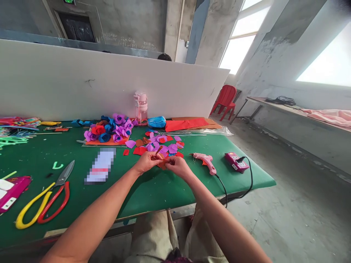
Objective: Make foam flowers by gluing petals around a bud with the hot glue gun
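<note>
My left hand (147, 163) and my right hand (177, 166) meet above the near middle of the table. Both are closed on an orange-brown paper petal (162, 165) pinched between them. A small rolled brown piece (159, 149) sticks up by my left fingers; my hand hides its lower end. Just beyond lie loose purple, red and brown paper petals (172, 148). To the right, a pink glue gun (206, 161) rests on its side, nozzle pointing left. Finished purple, blue and red paper flowers (109, 128) are heaped at the back left.
Scissors (59, 190) with yellow and red handles lie at the left, near a magenta power strip (13, 191). Another power strip (236, 162) sits right, its cord hanging over the edge. A pink bottle (140, 107) and red paper (185, 124) stand along the white partition (109, 80).
</note>
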### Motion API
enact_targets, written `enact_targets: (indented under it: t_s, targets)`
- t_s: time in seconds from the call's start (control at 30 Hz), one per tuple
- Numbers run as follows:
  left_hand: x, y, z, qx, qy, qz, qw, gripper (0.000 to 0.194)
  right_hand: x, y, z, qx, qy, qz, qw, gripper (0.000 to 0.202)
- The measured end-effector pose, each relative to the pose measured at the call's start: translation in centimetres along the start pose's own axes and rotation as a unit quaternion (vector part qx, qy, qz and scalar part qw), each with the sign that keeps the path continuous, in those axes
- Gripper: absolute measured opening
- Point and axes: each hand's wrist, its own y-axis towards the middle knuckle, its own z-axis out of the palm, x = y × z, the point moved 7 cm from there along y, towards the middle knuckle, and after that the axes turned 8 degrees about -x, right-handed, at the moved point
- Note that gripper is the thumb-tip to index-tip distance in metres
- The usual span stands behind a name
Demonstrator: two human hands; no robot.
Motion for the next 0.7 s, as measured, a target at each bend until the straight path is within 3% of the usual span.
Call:
enact_targets:
  t_s: [0.1, 0.2, 0.3, 0.4, 0.57, 0.7]
  targets:
    - [0.2, 0.1, -0.4, -0.019, 0.01, 0.0, 1.0, 0.016, 0.5, -0.6, -2.1, -0.049, 0.017, -0.027, 0.998, 0.013]
    - [0.3, 0.1, -0.6, -0.021, 0.038, -0.002, 0.999, 0.018, -0.1, -1.6, -7.8, -0.169, 0.016, -0.055, 0.984, 0.023]
    - [0.7, 0.1, -0.2, 0.02, 0.077, -0.023, 0.997, 0.021, -2.8, -3.1, -14.3, -0.284, -0.069, -0.004, 0.956, 0.026]
    - [1.2, 0.0, 0.2, 0.053, 0.113, -0.042, 0.991, 0.026, -6.0, -4.2, -18.1, -0.296, -0.159, 0.092, 0.937, 0.029]
    - [1.9, -0.1, 0.5, 0.068, 0.142, -0.064, 0.985, 0.029, -9.1, -3.9, -17.8, -0.175, -0.236, 0.165, 0.942, 0.027]
    - [2.3, -0.1, 0.4, 0.068, 0.153, -0.066, 0.984, 0.025, -9.6, -3.3, -17.1, -0.135, -0.261, 0.169, 0.941, 0.014]
